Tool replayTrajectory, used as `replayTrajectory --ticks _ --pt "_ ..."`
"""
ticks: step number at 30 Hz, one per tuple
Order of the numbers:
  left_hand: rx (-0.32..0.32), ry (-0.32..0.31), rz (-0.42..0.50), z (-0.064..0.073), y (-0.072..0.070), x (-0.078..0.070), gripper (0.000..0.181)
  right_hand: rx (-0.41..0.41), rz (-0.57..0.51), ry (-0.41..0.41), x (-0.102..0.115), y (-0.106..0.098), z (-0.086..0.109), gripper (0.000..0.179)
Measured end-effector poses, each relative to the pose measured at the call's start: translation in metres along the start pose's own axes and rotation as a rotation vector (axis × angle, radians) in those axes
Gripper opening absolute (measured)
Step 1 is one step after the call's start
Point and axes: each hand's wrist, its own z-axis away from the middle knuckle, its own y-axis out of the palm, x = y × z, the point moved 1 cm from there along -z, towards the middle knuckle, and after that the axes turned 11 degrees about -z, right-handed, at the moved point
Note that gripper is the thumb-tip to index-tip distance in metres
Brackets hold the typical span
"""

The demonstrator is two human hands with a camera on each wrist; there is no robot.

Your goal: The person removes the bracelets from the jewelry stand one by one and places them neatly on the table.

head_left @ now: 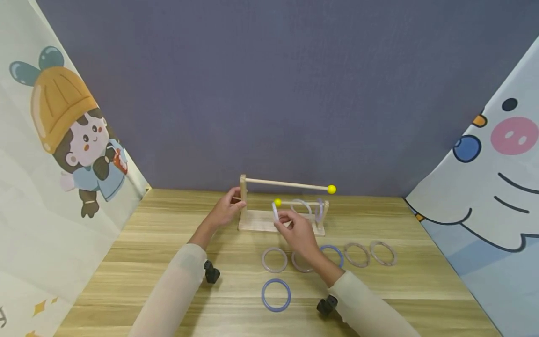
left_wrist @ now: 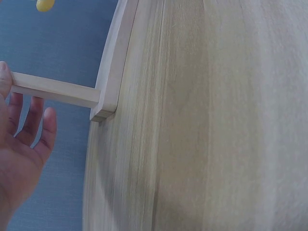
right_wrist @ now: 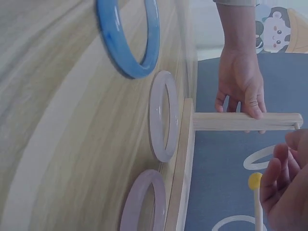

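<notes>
A wooden bangle stand (head_left: pixel 257 226) has a tall post at left and a short post at right, each with a rod ending in a yellow ball. My left hand (head_left: pixel 227 209) grips the tall post (left_wrist: pixel 55 90), thumb on one side and fingers behind it. Between thumb and fingers, my right hand (head_left: pixel 298 230) pinches a white bangle (head_left: pixel 275 212) right at the yellow ball (head_left: pixel 277 202) of the lower rod. In the right wrist view the bangle appears just off the ball's outer side. A white bangle (head_left: pixel 301 201) and a lilac bangle (head_left: pixel 320 211) hang on that rod.
Several bangles lie on the wooden table in front of the stand: a blue one (head_left: pixel 276 295) nearest, then a row with a pale one (head_left: pixel 274 260), another blue one (head_left: pixel 332 248) and brownish ones (head_left: pixel 383 253). My right forearm passes over the row. A dark panel (head_left: pixel 269 93) stands behind.
</notes>
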Motion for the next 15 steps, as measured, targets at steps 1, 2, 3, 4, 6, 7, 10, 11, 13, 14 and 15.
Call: replayTrajectory --ticks 1,2,3,4,6,7,10,11,13,14,15 --pt "-0.002 0.001 0.001 0.0 0.0 0.001 0.044 0.005 -0.002 -0.008 0.0 -0.001 0.001 0.021" --pt "-0.001 -0.002 0.003 0.0 0.0 0.001 0.045 0.012 -0.004 -0.015 0.001 -0.002 0.002 0.021" --pt "0.001 -0.004 0.006 0.0 0.0 0.001 0.045 0.019 -0.006 -0.025 0.001 -0.003 0.003 0.021" --pt "0.002 -0.008 0.009 0.0 0.0 0.001 0.045 0.025 -0.002 -0.038 0.001 -0.004 0.004 0.021" --pt "0.003 -0.013 0.01 0.0 0.0 0.001 0.044 0.038 0.006 -0.055 0.001 -0.005 0.007 0.02" --pt "0.003 -0.016 0.01 0.0 0.0 0.001 0.044 0.045 0.012 -0.062 0.002 -0.006 0.008 0.02" --pt "0.001 -0.013 0.006 0.0 0.0 0.001 0.042 0.062 0.029 -0.08 0.002 -0.008 0.012 0.02" --pt "0.001 -0.011 0.004 0.0 0.0 0.001 0.042 0.067 0.032 -0.082 0.003 -0.009 0.013 0.02" --pt "-0.001 -0.006 0.001 -0.001 0.0 0.0 0.042 0.078 0.042 -0.094 0.003 -0.011 0.016 0.021" --pt "-0.001 -0.005 0.0 -0.001 0.0 0.0 0.042 0.084 0.048 -0.101 0.002 -0.012 0.017 0.021" --pt "-0.001 -0.007 0.0 -0.001 0.0 0.0 0.042 0.089 0.054 -0.111 0.002 -0.013 0.018 0.021"
